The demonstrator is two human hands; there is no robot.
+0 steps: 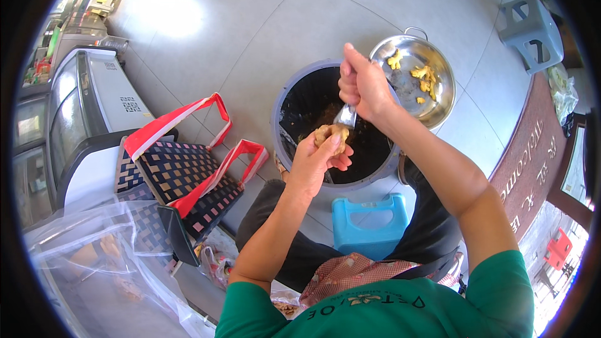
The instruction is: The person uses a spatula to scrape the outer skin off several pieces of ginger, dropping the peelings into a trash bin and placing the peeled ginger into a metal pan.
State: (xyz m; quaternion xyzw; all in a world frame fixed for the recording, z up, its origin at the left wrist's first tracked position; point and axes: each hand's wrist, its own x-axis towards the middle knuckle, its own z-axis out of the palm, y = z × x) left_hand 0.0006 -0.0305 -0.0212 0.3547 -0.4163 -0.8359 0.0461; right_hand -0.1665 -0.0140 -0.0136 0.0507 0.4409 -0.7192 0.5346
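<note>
My left hand (315, 162) holds a knobbly piece of ginger root (331, 137) over a round bin (279, 103) lined with a black plastic bag (305, 85). My right hand (364, 82) is closed around a shiny metal utensil (346, 115). Its broad end touches or nearly touches the top of the ginger; whether it is a spoon or a blade I cannot tell. Brownish scraps, partly hidden by my hands, lie inside the bin. Just beyond it to the right, a stainless steel basin (446, 98) holds several yellow ginger pieces (425, 77).
A blue plastic stool (371, 234) stands between my legs. At left are a woven bag (183, 164) with red handles, a dark phone-like slab (179, 234), clear plastic covering (94, 263) and a display freezer (112, 89). A grey stool (533, 33) and a brown mat (530, 150) lie right.
</note>
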